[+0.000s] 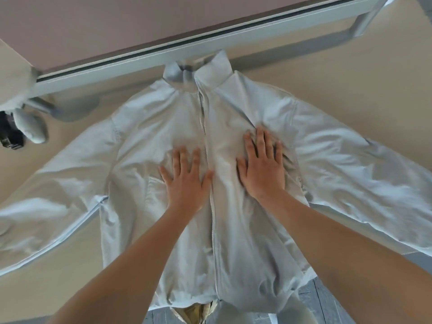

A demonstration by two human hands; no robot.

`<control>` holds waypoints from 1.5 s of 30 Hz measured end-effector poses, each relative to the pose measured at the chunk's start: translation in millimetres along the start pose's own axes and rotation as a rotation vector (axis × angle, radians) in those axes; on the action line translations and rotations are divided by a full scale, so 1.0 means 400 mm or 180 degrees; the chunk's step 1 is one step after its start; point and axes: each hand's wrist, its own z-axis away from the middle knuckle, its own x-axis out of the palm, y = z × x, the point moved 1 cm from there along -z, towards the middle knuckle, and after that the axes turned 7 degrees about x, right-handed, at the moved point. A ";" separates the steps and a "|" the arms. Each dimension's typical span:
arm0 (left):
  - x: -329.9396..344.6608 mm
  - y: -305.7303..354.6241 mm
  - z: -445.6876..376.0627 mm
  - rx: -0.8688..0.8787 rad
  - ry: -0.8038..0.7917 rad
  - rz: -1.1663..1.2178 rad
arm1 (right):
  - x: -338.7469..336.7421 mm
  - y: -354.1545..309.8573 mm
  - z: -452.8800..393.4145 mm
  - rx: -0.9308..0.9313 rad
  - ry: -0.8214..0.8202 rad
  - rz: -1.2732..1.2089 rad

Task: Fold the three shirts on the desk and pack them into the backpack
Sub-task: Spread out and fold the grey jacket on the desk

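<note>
While your left hand (187,176) and right hand (263,164) press flat, fingers spread, on the zipped shirt (233,242) spread across the desk (350,73), its overhanging hem may drag it off

Pale rail and grey plank floor frame the work area

A pale grey rail (140,59) with a dark groove along its length runs diagonally from the left side up to the top right corner, where it bends down into a blurred frame leg (364,22); beyond the rail lies a flat, dull mauve-brown panel (117,24); at the bottom edge, grey wood-grain floor planks (327,300) show on the right and again just left of centre, and a small crumpled patch of tan fabric (198,312) sits between them, too cropped to identify
</note>
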 end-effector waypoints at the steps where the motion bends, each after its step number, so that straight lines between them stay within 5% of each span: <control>1: 0.011 -0.004 0.007 0.0031 -0.0073 -0.0029 | 0.002 0.001 -0.005 -0.0010 -0.0001 0.0015; 11: -0.018 0.062 0.086 0.0038 -0.0203 0.0176 | -0.027 0.022 0.158 -0.0103 -0.0144 -0.0026; 24: 0.122 0.251 0.569 0.0091 0.0076 0.0376 | 0.009 0.243 0.687 0.0230 -0.0135 -0.0217; 33: 0.148 0.239 0.826 -0.0051 -0.0216 0.0422 | 0.005 0.257 0.897 0.0657 -0.0413 -0.0989; 36: 0.142 0.237 0.852 -0.0120 -0.0176 0.0865 | 0.009 0.254 0.923 0.1213 -0.0492 -0.1503; 45: 0.124 0.222 0.770 -0.0366 0.0189 0.1444 | 0.022 0.187 0.911 0.0669 -0.0387 -0.1317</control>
